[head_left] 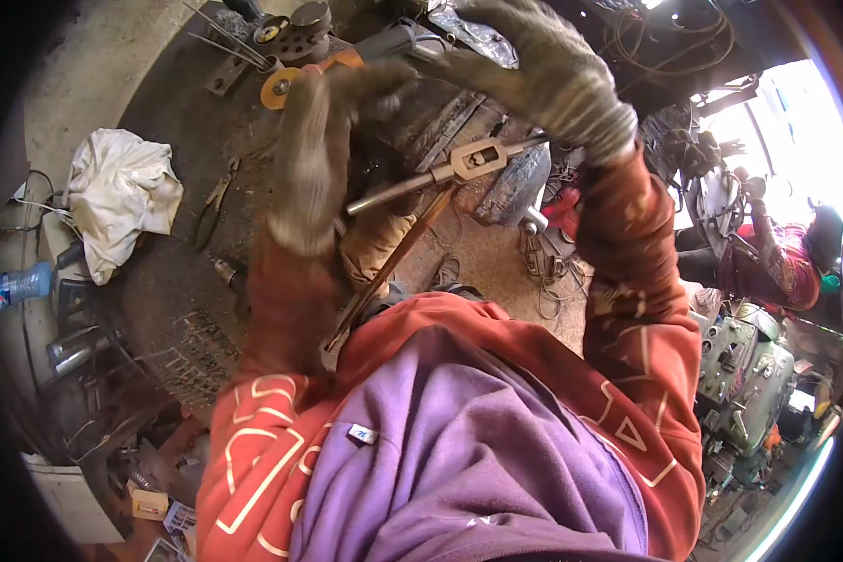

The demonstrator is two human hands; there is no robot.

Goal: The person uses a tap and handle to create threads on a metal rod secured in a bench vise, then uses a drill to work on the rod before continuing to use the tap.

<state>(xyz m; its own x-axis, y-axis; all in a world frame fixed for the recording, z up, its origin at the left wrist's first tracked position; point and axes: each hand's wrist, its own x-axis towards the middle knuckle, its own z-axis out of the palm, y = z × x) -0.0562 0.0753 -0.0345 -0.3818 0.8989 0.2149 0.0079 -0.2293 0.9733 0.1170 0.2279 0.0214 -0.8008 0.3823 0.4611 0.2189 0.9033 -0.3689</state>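
A metal tap wrench [479,159] with a long bar handle lies slantwise between my arms, beyond my chest. My left hand [311,164], in a dirty work glove, is raised near the handle's left end; motion smears its fingers, and I cannot tell whether they hold anything. Above the wrench's right side is my right hand [557,80], gloved too, its thumb and fingers spread apart toward the left with no object visible in them. Just past my left hand sits an orange disc [279,87]. A thin rusty bar [398,248] slants below the wrench.
On the dark round tabletop [159,215] lie pliers [217,199] and a white cloth [122,192]. A drilled metal cylinder [304,42] and thin rods stand at the back. A plastic bottle [23,284] is at far left. Another person [773,258] and green machinery [749,370] are on the right.
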